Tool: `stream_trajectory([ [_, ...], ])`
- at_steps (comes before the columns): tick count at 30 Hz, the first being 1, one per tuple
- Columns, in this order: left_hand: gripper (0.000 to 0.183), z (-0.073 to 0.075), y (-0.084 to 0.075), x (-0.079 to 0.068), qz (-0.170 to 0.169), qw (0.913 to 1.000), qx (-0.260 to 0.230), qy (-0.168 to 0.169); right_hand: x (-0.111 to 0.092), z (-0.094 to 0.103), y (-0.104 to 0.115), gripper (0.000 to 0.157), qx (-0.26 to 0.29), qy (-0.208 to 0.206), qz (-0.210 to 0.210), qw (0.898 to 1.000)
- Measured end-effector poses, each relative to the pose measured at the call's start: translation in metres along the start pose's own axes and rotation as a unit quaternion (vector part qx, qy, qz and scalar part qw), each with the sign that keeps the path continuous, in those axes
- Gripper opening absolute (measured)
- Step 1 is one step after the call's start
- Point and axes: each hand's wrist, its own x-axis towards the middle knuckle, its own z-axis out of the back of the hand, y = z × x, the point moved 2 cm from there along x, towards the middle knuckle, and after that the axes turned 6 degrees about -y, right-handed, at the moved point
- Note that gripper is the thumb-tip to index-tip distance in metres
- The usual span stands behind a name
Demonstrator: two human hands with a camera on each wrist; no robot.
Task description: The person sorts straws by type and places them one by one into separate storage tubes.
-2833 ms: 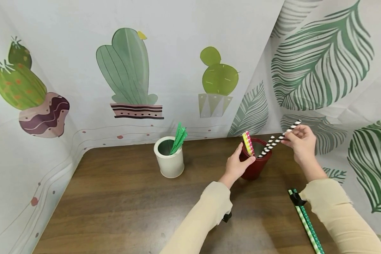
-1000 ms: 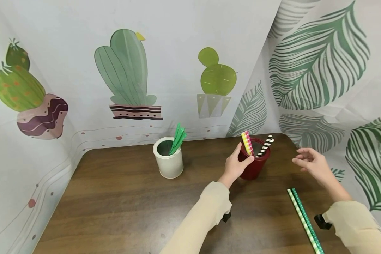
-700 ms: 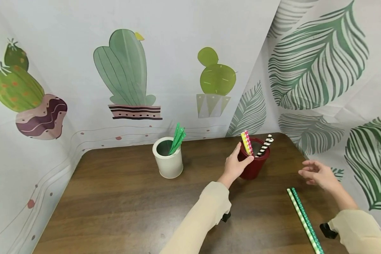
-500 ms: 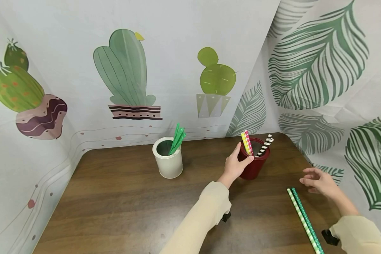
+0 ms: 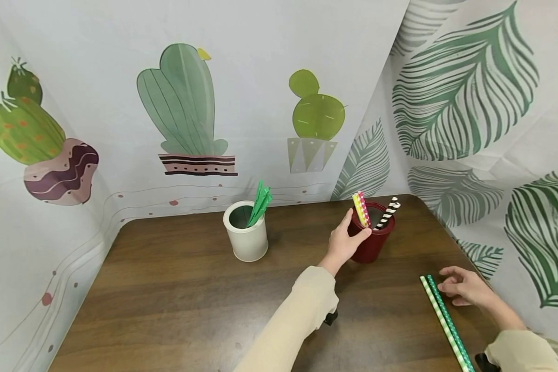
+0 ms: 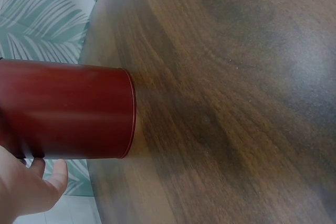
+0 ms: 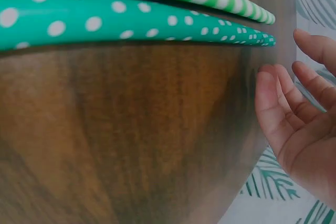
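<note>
My left hand [image 5: 346,243] grips the dark red cup [image 5: 376,245] near its rim; in the left wrist view, the cup [image 6: 68,111] spans the left side. Yellow and pink-patterned straws [image 5: 361,211] lean inside the cup near my fingers. Black-and-white striped straws [image 5: 387,213] lean at its other side. My right hand [image 5: 465,287] holds nothing, its fingers loosely bent just right of a dotted green straw [image 5: 447,315]. Beside that straw lies a light green striped one [image 5: 439,316]. The right wrist view shows a small gap between the right hand [image 7: 310,119] and the straws' far ends.
A white cup [image 5: 248,243] with several green straws [image 5: 260,206] stands left of the red cup on the brown wooden table [image 5: 176,299]. Patterned cloth [image 5: 260,103] hangs behind the table and along its right side.
My right hand let go of a black-and-white striped straw, which now leans in the red cup. It then moved right and nearer, beside the green straws. My left hand stays on the cup.
</note>
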Motion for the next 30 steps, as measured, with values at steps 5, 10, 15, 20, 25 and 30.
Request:
stream_trajectory([
  [5,0.069,0.000,0.000,0.000,0.002,1.0000,-0.002,0.000,-0.001,-0.005,-0.005,0.054,-0.002,0.008,-0.001,1.000],
  [10,0.069,-0.001,0.001,0.000,0.004,1.0000,-0.002,0.000,-0.002,-0.008,-0.007,0.053,-0.017,0.016,-0.002,1.000],
  [15,0.070,-0.002,0.002,0.001,0.001,1.0000,0.000,-0.001,-0.001,-0.011,-0.010,0.052,-0.024,0.014,0.000,1.000],
  [20,0.069,-0.002,0.001,0.001,0.005,1.0000,-0.001,0.000,0.000,-0.013,-0.010,0.051,-0.033,0.007,0.004,0.999],
  [25,0.069,-0.002,0.001,0.000,0.004,1.0000,-0.004,0.002,-0.001,-0.015,-0.008,0.047,-0.055,0.000,0.008,0.998],
  [30,0.070,-0.001,0.001,0.000,0.003,1.0000,-0.006,0.004,-0.002,-0.017,-0.005,0.042,-0.084,-0.020,-0.008,0.996],
])
